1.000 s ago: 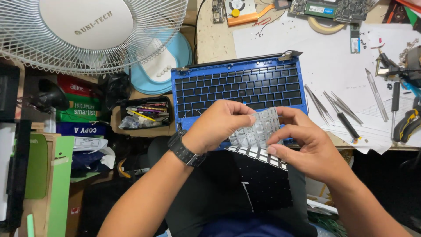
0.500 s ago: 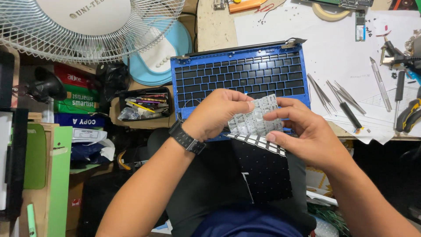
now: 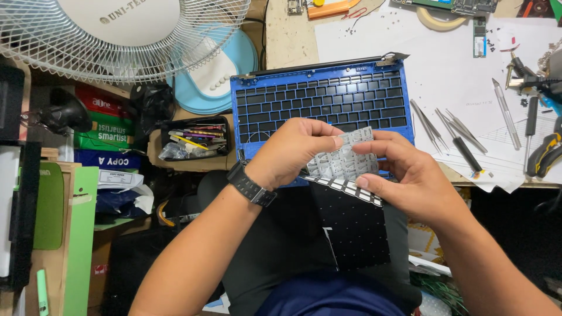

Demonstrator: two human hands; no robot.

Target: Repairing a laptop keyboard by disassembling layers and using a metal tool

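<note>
Both hands sit a little lower than a second ago, the grey keyboard membrane sheet [image 3: 342, 159] unchanged between them. Left hand [image 3: 293, 149] pinches its left edge; right hand [image 3: 404, 175] pinches the right edge — fingers curled. It hangs just above the black keyboard backplate [image 3: 354, 225], before the blue laptop frame [image 3: 322, 102] on the counter [image 3: 374, 47].
</note>
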